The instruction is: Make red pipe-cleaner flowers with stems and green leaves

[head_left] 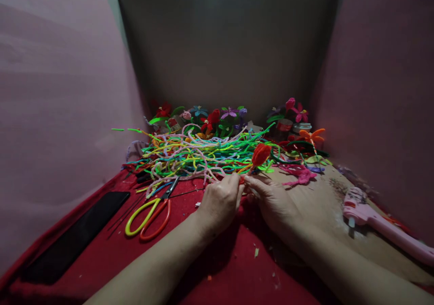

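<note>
In the head view both hands meet in front of a heap of pipe cleaners (200,153). A red pipe-cleaner flower (261,155), shaped like a closed bud, tilts up above them. Its stem runs down to the fingertips of my right hand (276,203), which are pinched around it. My left hand (220,199) is closed, with thumb and finger pressed on a short bit of red pipe cleaner (242,180) right beside the stem. The fingers cover most of that bit, so how it joins the flower is hidden.
Scissors (149,219) with yellow and red handles and a black phone-like slab (81,235) lie left on the red cloth (217,273). A pink glue gun (379,221) rests on brown board (325,210) at right. Finished flowers (212,117) stand behind; pink walls flank both sides.
</note>
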`<state>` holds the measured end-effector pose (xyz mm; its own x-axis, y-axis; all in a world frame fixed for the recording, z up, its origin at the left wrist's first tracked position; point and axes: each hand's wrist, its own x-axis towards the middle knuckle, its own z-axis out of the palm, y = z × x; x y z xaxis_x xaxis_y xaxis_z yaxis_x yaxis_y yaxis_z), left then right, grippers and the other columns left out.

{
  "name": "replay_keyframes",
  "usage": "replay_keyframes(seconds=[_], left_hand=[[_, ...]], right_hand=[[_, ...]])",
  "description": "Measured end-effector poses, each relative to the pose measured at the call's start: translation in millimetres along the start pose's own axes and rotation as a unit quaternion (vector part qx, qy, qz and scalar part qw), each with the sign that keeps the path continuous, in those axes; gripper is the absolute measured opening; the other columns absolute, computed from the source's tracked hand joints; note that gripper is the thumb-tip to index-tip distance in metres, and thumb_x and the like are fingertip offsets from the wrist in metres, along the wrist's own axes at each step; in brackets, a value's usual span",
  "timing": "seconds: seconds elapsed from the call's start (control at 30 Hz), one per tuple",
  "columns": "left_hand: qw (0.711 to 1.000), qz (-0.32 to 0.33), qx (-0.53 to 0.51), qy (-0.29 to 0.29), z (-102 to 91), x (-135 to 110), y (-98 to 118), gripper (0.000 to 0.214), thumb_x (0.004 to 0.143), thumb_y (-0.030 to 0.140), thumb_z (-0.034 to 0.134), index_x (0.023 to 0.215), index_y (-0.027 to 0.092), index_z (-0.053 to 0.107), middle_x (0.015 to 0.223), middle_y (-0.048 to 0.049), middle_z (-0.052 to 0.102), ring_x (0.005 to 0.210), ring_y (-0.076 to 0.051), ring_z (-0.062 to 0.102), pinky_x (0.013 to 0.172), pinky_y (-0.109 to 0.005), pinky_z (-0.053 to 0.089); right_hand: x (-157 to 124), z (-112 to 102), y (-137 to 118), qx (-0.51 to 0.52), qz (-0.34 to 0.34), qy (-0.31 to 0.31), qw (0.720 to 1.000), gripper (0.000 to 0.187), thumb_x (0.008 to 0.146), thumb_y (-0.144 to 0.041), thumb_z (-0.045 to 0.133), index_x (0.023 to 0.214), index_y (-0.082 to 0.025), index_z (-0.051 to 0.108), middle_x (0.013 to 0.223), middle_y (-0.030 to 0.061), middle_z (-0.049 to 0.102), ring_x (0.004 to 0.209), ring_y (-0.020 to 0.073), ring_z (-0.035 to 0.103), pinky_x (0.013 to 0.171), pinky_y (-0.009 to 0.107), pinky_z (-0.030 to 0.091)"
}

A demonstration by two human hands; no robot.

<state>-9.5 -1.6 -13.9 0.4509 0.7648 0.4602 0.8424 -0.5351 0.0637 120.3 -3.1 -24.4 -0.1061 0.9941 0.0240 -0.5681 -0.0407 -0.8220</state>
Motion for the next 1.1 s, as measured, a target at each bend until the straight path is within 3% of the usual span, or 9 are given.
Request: replay_keyframes(seconds=[0.17, 0.33, 0.43, 0.5, 0.67, 0.77, 0.87, 1.0, 1.1], left_hand=[[0.997, 0.025, -0.065, 0.020, -0.7, 0.0, -2.0, 0.021, 0.087, 0.015, 0.033, 0.085, 0.016, 0.054, 0.075, -0.0042, 0.060, 0.065, -0.014, 0.054, 0.058, -0.023, 0.037], [0.973, -0.040, -0.224, 0.037, -1.4, 2.7, -0.4, 0.021, 0.086, 0.017, 0.039, 0.072, 0.016, 0.054, 0.061, 0.0015, 0.054, 0.054, -0.009, 0.045, 0.055, -0.021, 0.033], [0.937, -0.101, -0.334, 0.031, -6.1, 6.2, 1.4, 0.019, 0.083, 0.022, 0.045, 0.069, 0.016, 0.056, 0.057, 0.0034, 0.051, 0.051, -0.007, 0.043, 0.052, -0.019, 0.032], [0.881, -0.158, -0.446, -0.011, -10.1, 8.8, 2.8, 0.018, 0.081, 0.025, 0.048, 0.067, 0.016, 0.055, 0.052, 0.0051, 0.047, 0.044, -0.006, 0.040, 0.046, -0.019, 0.031], [0.696, -0.245, -0.666, -0.110, -15.8, 11.4, 3.7, 0.017, 0.078, 0.031, 0.054, 0.071, 0.015, 0.052, 0.047, 0.0069, 0.047, 0.029, -0.002, 0.031, 0.031, -0.015, 0.021], [0.616, -0.245, -0.735, -0.139, -14.5, 10.2, 0.6, 0.016, 0.078, 0.031, 0.056, 0.077, 0.015, 0.053, 0.049, 0.0076, 0.046, 0.028, -0.001, 0.027, 0.029, -0.013, 0.020], [0.562, -0.247, -0.772, -0.166, -13.2, 9.2, -4.0, 0.016, 0.078, 0.031, 0.057, 0.084, 0.017, 0.052, 0.052, 0.0087, 0.046, 0.028, 0.000, 0.023, 0.027, -0.011, 0.020], [0.544, -0.234, -0.775, -0.220, -15.9, 10.3, -7.4, 0.016, 0.079, 0.032, 0.056, 0.083, 0.016, 0.051, 0.053, 0.0089, 0.044, 0.028, 0.001, 0.017, 0.026, -0.012, 0.018], [0.623, -0.216, -0.718, -0.223, -18.1, 11.2, -4.0, 0.022, 0.081, 0.036, 0.051, 0.075, 0.015, 0.052, 0.051, 0.0079, 0.043, 0.028, 0.000, 0.020, 0.028, -0.014, 0.017]], right_hand=[[0.7, -2.2, 2.1, -0.031, 0.012, 0.024, 0.999, 0.018, 0.061, -0.029, 0.074, 0.068, -0.015, 0.066, 0.061, -0.0010, 0.057, 0.052, 0.0084, 0.047, 0.047, 0.021, 0.037], [-1.0, -0.8, -1.0, -0.060, 0.013, 0.007, 0.998, 0.019, 0.062, -0.032, 0.074, 0.064, -0.015, 0.066, 0.055, -0.0027, 0.054, 0.048, 0.0067, 0.042, 0.046, 0.021, 0.034], [-2.6, -0.3, -3.6, -0.076, 0.000, -0.013, 0.997, 0.017, 0.065, -0.032, 0.071, 0.066, -0.015, 0.067, 0.056, -0.0028, 0.055, 0.048, 0.0067, 0.040, 0.048, 0.021, 0.035], [-2.8, -0.4, -5.2, -0.071, -0.002, -0.024, 0.997, 0.015, 0.066, -0.031, 0.070, 0.067, -0.016, 0.068, 0.059, -0.0023, 0.057, 0.051, 0.0076, 0.043, 0.050, 0.022, 0.037], [-1.2, -0.7, -7.1, -0.038, -0.010, -0.058, 0.998, 0.013, 0.068, -0.028, 0.068, 0.072, -0.016, 0.070, 0.063, 0.0000, 0.062, 0.059, 0.0116, 0.053, 0.059, 0.025, 0.042], [0.0, -1.0, -6.6, -0.027, -0.002, -0.067, 0.997, 0.016, 0.067, -0.028, 0.070, 0.077, -0.016, 0.070, 0.068, 0.0012, 0.066, 0.063, 0.0127, 0.057, 0.064, 0.026, 0.044], [1.1, -1.7, -5.4, -0.022, 0.004, -0.065, 0.998, 0.016, 0.066, -0.029, 0.071, 0.075, -0.017, 0.070, 0.071, 0.0008, 0.066, 0.063, 0.0115, 0.056, 0.066, 0.027, 0.044], [1.6, -1.8, -4.2, -0.012, 0.008, -0.059, 0.998, 0.015, 0.064, -0.030, 0.072, 0.071, -0.017, 0.069, 0.069, 0.0005, 0.064, 0.064, 0.0119, 0.056, 0.068, 0.027, 0.043], [1.0, -1.3, -4.3, -0.031, -0.019, -0.038, 0.999, 0.014, 0.064, -0.030, 0.072, 0.068, -0.016, 0.068, 0.068, 0.0004, 0.062, 0.065, 0.0127, 0.055, 0.065, 0.026, 0.042]])
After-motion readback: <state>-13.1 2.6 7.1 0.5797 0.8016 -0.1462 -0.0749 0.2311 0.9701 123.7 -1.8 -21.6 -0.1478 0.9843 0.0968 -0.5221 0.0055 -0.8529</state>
